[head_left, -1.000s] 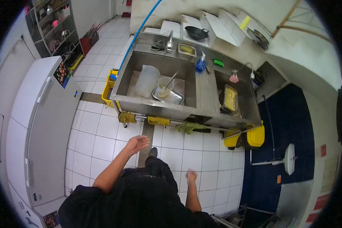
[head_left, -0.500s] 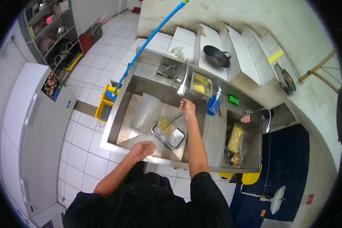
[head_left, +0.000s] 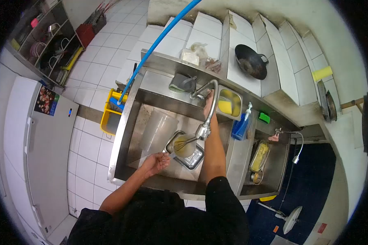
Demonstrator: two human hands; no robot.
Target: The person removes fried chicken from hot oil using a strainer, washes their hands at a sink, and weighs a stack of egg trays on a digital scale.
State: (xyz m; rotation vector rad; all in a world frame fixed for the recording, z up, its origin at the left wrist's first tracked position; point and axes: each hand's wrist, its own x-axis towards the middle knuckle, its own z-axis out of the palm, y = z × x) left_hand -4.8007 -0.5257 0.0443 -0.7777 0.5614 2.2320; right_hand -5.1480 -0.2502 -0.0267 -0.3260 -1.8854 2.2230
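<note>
My left hand is at the near-left side of a clear jug, its fingers curled at what looks like the jug's translucent handle. The jug holds a whisk and stands over a rectangular metal tray in the large sink. The whisk's handle passes behind the tap's spout. My right arm stretches past the chrome tap. My right hand is behind the curved spout, close to the tap base, with its fingers mostly hidden. A large translucent container lies to the left in the sink.
A steel pan with a yellow sponge, a blue soap bottle and a green sponge line the sink's back ledge. A wok sits on the tiled ledge. A blue pole leans over the left corner; the smaller sink holds a food-filled tray.
My right hand has reached forward, away from the whisk handle, to behind the tap. My left hand has come to the jug's side. The view has shifted, and the tap appears larger.
</note>
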